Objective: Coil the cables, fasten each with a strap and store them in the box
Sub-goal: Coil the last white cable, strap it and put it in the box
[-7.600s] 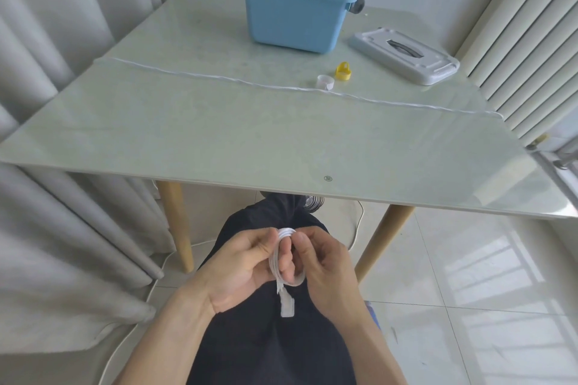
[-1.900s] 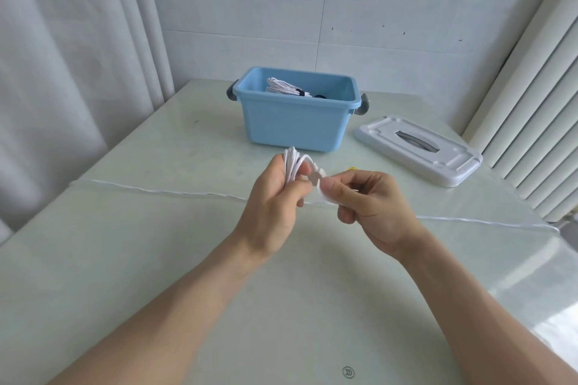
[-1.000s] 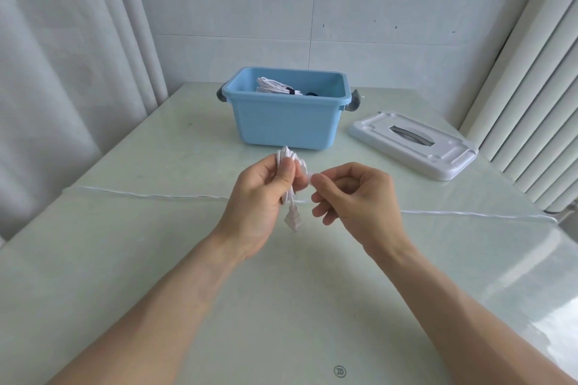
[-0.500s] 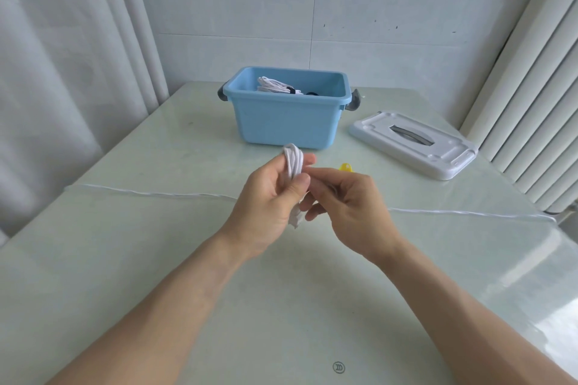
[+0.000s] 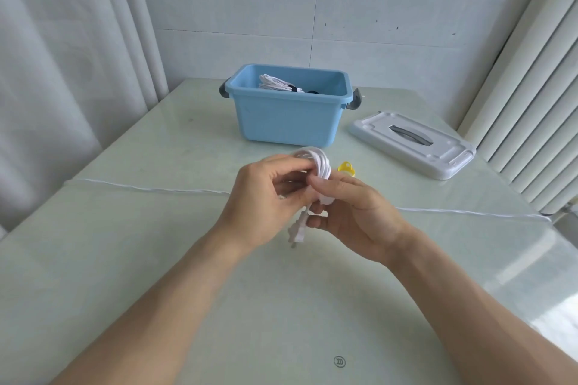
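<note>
Two hands met above the middle of the pale green glass-topped table in the head view, both closed round one coiled white cable. The left hand curled its fingers over the near side of the coil, thumb lying across the top; the right hand pinched the coil from the other side with thumb and forefinger, its remaining fingers folded beneath. The loops of the coil rose above the knuckles, and the cable's white plug hung down between the two palms — clear of the table surface. Whether a strap was already round the coil could not be told.

Beyond the hands stood the blue storage box, open, with grey latches at either end; a bundle of white cables lay inside it toward the left. Its white lid rested flat on the table to the right of the box, apart from it. A small yellow cap-like piece sat on the table just beyond the right hand's fingers. A thin white line — a seam or a cord, I could not tell which — ran across the tabletop from left to right, passing behind the hands. Grey curtains hung at the left, a ribbed white panel at the right.
</note>
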### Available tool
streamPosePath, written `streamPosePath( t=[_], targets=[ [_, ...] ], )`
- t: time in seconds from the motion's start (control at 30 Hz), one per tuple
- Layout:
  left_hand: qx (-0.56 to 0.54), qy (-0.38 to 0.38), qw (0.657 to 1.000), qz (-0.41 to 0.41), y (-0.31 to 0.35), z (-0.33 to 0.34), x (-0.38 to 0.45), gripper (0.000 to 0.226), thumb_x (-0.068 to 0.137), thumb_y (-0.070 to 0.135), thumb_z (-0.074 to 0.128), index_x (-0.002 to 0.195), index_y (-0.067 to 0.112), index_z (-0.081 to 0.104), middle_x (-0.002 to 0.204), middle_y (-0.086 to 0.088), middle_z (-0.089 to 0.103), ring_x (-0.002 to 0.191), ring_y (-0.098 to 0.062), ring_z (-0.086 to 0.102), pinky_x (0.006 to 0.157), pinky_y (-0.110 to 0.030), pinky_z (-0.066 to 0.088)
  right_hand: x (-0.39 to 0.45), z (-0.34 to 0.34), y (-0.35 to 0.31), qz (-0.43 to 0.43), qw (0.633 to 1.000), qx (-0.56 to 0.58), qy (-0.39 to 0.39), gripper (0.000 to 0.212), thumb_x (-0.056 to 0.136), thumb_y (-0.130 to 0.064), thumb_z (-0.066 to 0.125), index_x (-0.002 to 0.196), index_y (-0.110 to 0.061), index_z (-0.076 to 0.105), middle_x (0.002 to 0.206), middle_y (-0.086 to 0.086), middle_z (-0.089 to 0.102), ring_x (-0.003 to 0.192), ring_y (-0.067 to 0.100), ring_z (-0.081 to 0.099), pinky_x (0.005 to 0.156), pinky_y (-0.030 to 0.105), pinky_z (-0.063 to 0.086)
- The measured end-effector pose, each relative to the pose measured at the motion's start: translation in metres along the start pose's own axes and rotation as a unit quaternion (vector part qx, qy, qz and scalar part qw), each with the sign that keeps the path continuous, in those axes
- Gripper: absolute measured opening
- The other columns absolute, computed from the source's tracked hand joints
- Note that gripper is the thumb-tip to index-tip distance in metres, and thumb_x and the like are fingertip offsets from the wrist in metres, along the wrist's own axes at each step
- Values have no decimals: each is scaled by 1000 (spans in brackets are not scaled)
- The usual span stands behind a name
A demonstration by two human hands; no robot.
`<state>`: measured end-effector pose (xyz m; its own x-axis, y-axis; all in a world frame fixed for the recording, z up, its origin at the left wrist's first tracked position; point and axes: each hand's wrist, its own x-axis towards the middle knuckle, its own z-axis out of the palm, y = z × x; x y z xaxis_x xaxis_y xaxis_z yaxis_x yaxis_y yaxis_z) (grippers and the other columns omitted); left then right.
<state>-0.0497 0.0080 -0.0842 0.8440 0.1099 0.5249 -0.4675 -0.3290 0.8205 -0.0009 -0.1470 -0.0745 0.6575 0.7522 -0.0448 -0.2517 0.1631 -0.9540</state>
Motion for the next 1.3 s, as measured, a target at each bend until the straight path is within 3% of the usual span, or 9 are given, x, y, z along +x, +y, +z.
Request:
streamPosePath(
  t=[0.13,0.23,0.33,0.53,0.7,0.8,1.0,1.13,1.3],
  targets=[
    [123,32,985,117,-2,0,0,33,79,4,79,111,7,74,106,-2,72,92,-8,71,85,-25,57,1,2,2,7,999,32,0,14,91,-22,64,100,-11,68,95,1,73,75,13,51,66,24,45],
    [187,25,970,150,-2,1,1,34,81,3,77,114,5,73,104,-4,69,92,-11,68,87,-25,55,1,0,1,7,997,64,31,8,86,-11,60,91,-13,66,92,5,68,69,14,47,63,25,46],
    [217,15,962,162,0,1,1,39,80,1,76,118,2,69,108,-6,64,95,-13,65,91,-19,49,0,1,-3,4,995,88,42,13,89,-11,57,88,-15,70,87,3,63,67,14,45,61,25,46],
    [252,15,959,130,-5,1,-2,44,79,11,74,121,9,62,119,-6,56,113,-18,55,102,-20,40,1,-5,-4,-9,994,96,45,23,99,-21,51,110,-9,67,83,-1,62,64,12,44,61,23,45],
    [253,-39,964,75,-19,2,-4,48,89,1,61,135,13,55,113,-7,69,100,-19,65,88,-29,50,-1,-8,-4,41,995,51,71,26,95,-29,55,101,-7,69,82,0,62,64,12,50,55,22,45],
    [268,-18,956,114,-17,4,-4,44,90,0,54,133,7,58,108,-7,68,98,-15,59,88,-17,43,0,-9,-6,38,992,39,110,26,94,-24,59,103,-1,66,80,3,62,60,10,52,53,20,47],
    [98,18,993,61,-8,8,-5,33,98,5,55,130,11,62,108,1,71,96,-7,68,80,-17,53,-4,-14,-14,18,992,26,125,22,80,-26,67,86,-4,70,74,1,64,58,6,55,49,17,46],
    [7,-13,1000,-9,-6,11,-7,31,99,17,55,130,15,61,87,11,70,78,-15,68,64,-11,46,-5,-14,-14,22,994,42,103,23,83,-23,66,88,-1,68,78,7,62,60,8,53,50,17,45],
    [-16,-28,999,-21,-8,14,-7,37,98,21,55,135,15,55,83,10,70,71,-13,64,67,-15,47,-3,-11,-10,38,988,118,95,18,84,-19,67,87,-1,65,78,8,59,63,11,57,57,16,51]
  ],
)
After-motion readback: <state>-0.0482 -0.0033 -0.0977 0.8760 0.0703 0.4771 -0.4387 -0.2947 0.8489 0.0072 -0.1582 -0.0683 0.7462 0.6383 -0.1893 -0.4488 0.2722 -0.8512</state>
